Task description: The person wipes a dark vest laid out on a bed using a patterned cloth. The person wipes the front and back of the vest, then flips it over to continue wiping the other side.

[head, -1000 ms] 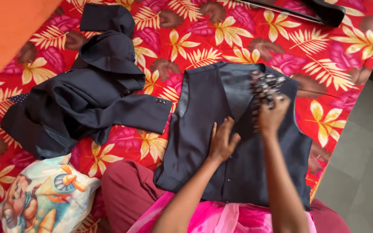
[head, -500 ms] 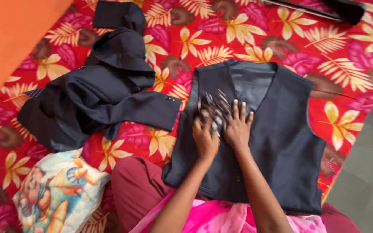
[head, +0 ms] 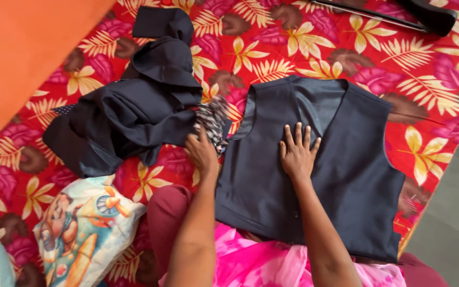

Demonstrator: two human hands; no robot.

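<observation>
A dark navy waistcoat (head: 346, 175) lies flat, front up, on a red floral bedsheet (head: 272, 48). My right hand (head: 297, 151) rests flat on the waistcoat's left front, fingers spread. My left hand (head: 202, 151) is just off the waistcoat's left edge and grips a striped black-and-white tie (head: 212, 119), held over the sheet. To the left lies a crumpled dark suit jacket (head: 128, 111), its sleeve close to the tie.
A cartoon-printed pillow (head: 81, 228) sits at the lower left. An orange surface (head: 22, 53) fills the upper left. A black rod-like object (head: 399, 13) lies at the top right. Grey floor (head: 452, 223) shows at the right. My pink clothing (head: 261, 263) is below.
My left hand has carried the striped tie from over the waistcoat leftward off its edge, toward the jacket. My right hand moved to lie flat on the waistcoat.
</observation>
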